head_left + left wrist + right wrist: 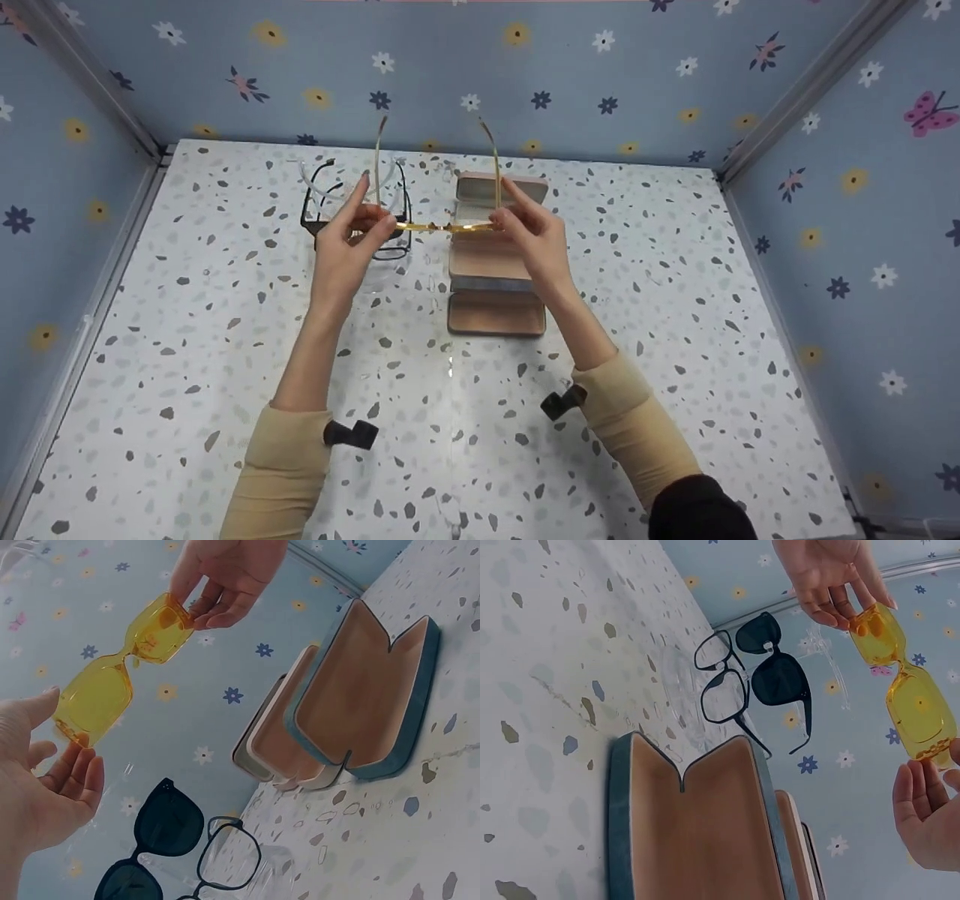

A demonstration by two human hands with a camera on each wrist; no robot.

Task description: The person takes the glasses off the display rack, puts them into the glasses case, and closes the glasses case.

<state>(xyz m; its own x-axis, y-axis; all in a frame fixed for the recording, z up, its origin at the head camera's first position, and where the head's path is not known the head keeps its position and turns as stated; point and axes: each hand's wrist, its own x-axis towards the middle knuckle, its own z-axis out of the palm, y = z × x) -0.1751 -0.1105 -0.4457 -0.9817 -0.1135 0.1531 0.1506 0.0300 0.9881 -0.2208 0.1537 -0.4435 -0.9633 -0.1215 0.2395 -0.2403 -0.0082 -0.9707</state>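
Observation:
A pair of yellow-tinted glasses [417, 226] is held up above the table between both hands, temples unfolded and pointing away from the body. My left hand [346, 244] pinches the left end of the frame between thumb and fingers. At the other end, my right hand [541, 244] grips the frame near the hinge, a finger along the temple. In the left wrist view, the yellow lenses [97, 699] are see-through. Below and behind the left hand are black sunglasses [780, 679] and thin black-framed eyeglasses [724, 696], partly covered by that hand in the head view.
Three open glasses cases stand in a row beneath the right hand: a teal case [420, 701] nearest, a pink case [274, 735] behind it, and a greyish case [249, 754] farthest. Clear glasses [309, 178] are beside the black pairs. Flower-patterned walls [465, 67] border the speckled table [660, 360].

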